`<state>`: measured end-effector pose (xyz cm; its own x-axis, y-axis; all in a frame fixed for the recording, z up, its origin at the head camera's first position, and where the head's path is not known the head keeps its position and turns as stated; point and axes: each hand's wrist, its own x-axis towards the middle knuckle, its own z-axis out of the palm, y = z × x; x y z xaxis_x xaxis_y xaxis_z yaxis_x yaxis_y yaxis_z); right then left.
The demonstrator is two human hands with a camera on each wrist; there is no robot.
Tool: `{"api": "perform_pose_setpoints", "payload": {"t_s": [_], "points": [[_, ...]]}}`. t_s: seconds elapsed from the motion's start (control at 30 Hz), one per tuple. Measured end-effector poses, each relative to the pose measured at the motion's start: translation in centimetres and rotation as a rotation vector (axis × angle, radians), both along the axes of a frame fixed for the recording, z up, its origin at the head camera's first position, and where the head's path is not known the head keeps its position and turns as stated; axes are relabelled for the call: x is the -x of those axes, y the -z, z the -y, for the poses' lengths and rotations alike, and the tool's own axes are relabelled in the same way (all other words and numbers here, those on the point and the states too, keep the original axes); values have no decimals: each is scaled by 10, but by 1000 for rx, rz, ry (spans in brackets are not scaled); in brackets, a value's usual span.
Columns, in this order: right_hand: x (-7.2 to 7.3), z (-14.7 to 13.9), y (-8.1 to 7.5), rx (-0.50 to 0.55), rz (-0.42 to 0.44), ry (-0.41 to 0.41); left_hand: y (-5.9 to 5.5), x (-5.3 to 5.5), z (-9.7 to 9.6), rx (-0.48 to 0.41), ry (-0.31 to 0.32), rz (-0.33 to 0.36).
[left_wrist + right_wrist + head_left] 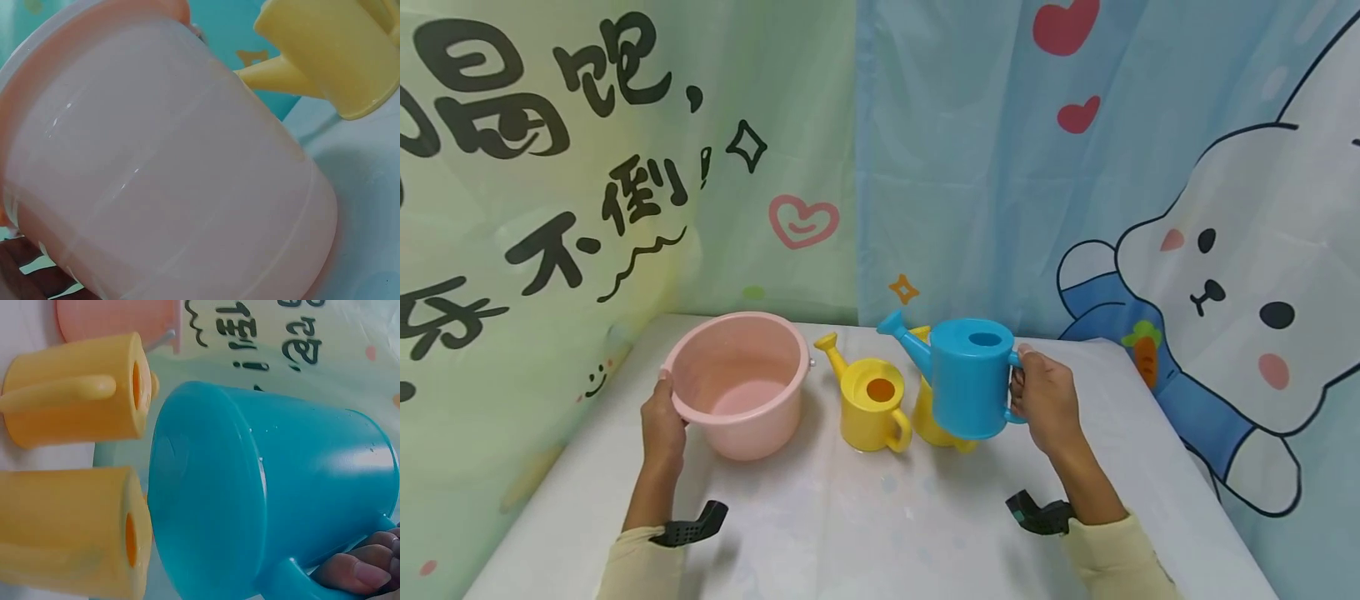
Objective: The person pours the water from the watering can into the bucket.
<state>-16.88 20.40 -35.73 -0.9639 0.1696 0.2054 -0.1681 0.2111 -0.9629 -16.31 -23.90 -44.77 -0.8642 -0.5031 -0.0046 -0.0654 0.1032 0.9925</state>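
My left hand holds the pink bucket by its left side, just under the rim. In the left wrist view the bucket fills most of the picture, with fingers against its wall at the lower left. My right hand grips the handle of a blue watering can, its spout pointing left. The right wrist view shows the can's base raised above the yellow cans, with curled fingers around the handle. A yellow watering can stands between bucket and blue can.
Partly hidden behind the blue can is a second yellow watering can. All of these are over a white-covered table. A printed curtain with hearts, lettering and a cartoon rabbit hangs close behind the table and along its sides.
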Motion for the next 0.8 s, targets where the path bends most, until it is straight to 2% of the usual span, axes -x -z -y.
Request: {"api": "perform_pose_setpoints", "payload": {"t_s": [0.4, 0.8], "points": [[11, 29, -19, -83, -2, -189, -2, 1, 1, 20, 3, 6], [17, 57, -21, -127, -9, -282, -1, 1, 2, 12, 0, 25]]}}
